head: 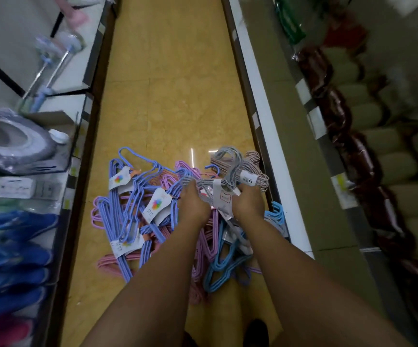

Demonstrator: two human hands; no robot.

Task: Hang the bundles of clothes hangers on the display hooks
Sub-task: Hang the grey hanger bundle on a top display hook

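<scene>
A heap of banded hanger bundles lies on the yellow aisle floor: purple-blue bundles (130,204) with white paper labels on the left, pink ones (108,264) underneath, light blue ones (218,269) at the lower right. Both arms reach down into the pile. My left hand (193,206) grips the shoulder end of a grey hanger bundle (230,171). My right hand (249,201) grips the same grey bundle near its white label band. The hooks of the grey bundle point away from me. No display hooks are visible.
Low shelves (78,156) line the left with a wrapped grey toilet seat (10,144), boxes and blue slippers (15,259). A white-edged shelf (268,126) runs along the right, with stacked dark red and beige goods (353,146) behind it. The floor (173,83) stretches ahead.
</scene>
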